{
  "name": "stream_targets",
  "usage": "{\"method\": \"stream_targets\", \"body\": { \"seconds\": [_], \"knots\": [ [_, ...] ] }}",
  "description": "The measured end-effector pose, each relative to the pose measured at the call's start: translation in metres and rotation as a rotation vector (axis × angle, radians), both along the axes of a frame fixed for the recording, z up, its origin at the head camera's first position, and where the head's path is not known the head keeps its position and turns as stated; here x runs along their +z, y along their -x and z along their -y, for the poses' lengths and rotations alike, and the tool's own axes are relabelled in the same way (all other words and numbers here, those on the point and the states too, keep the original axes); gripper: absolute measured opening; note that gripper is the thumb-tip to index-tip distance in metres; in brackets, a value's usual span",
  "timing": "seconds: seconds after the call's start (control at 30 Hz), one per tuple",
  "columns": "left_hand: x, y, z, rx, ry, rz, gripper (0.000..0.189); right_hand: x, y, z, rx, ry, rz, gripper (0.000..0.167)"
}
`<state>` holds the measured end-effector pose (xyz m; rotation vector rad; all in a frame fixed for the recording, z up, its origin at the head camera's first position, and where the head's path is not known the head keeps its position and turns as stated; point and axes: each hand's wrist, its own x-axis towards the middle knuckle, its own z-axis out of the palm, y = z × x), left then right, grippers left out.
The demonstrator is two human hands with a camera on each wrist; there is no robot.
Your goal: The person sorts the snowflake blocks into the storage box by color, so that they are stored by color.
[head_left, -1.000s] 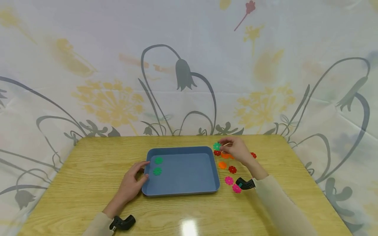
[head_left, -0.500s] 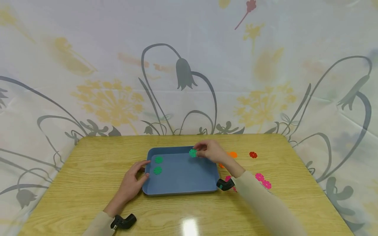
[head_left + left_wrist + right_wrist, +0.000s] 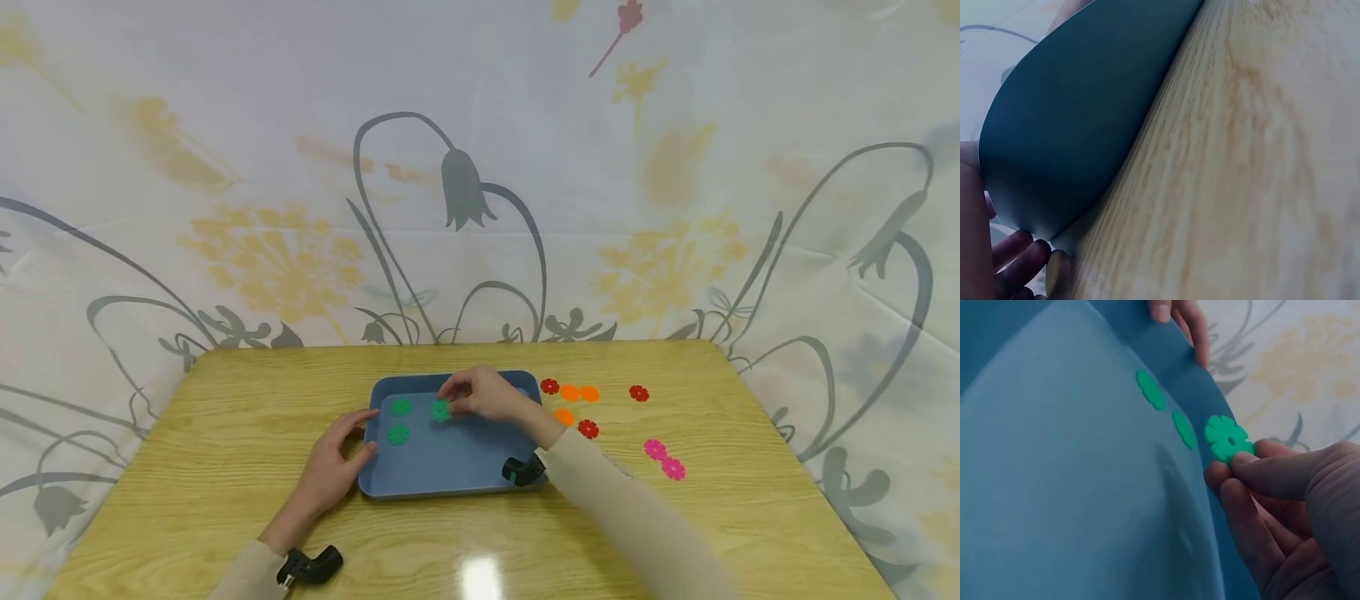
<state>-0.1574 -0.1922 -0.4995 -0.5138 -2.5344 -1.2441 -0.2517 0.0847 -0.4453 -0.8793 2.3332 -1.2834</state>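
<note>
In the head view my right hand (image 3: 487, 395) is over the blue tray (image 3: 457, 494), pinching a green flower-shaped disc (image 3: 438, 411) between thumb and fingers. The right wrist view shows this notched disc (image 3: 1217, 439) tilted, with a hole in its middle and the tray floor below it. Two matching green discs lie flat near the tray's left wall, a far disc (image 3: 401, 407) and a near disc (image 3: 398, 434). My left hand (image 3: 328, 467) holds the tray's left rim. In the left wrist view, some of its fingers (image 3: 1022, 253) touch the tray's outer corner.
Right of the tray, the wooden table (image 3: 750, 517) bears several flower-shaped discs: red (image 3: 588, 429), orange (image 3: 563, 417) and pink ones (image 3: 672, 468). A flower-patterned cloth (image 3: 480, 267) hangs behind the table. Each wrist wears a black camera, such as the left camera (image 3: 311, 568).
My right hand has carried the green disc leftward from the loose discs, over the tray's right wall, to near the two lying green discs. The left hand has stayed at the rim.
</note>
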Motion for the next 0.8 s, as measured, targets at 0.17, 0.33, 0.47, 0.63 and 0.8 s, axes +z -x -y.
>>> {"method": "stream_targets", "body": {
  "seconds": [0.17, 0.33, 0.47, 0.63, 0.8],
  "knots": [
    [0.0, 0.0, 0.0, -0.004, -0.003, 0.001, 0.045, -0.002, 0.0, 0.02, 0.074, -0.075, -0.008, 0.018],
    [0.0, 0.0, 0.0, -0.007, -0.009, 0.005, 0.045, -0.002, -0.001, 0.036, 0.149, -0.12, 0.034, 0.019],
    [0.0, 0.0, 0.0, -0.006, -0.006, 0.004, 0.045, -0.008, -0.003, 0.047, 0.197, -0.112, 0.086, 0.018],
    [0.0, 0.0, 0.0, -0.007, -0.002, -0.005, 0.044, -0.01, -0.006, 0.057, 0.252, -0.099, 0.15, 0.017],
    [0.0, 0.0, 0.001, -0.007, -0.006, -0.005, 0.043, -0.009, -0.011, 0.066, 0.288, -0.089, 0.219, 0.016]
  ]
}}
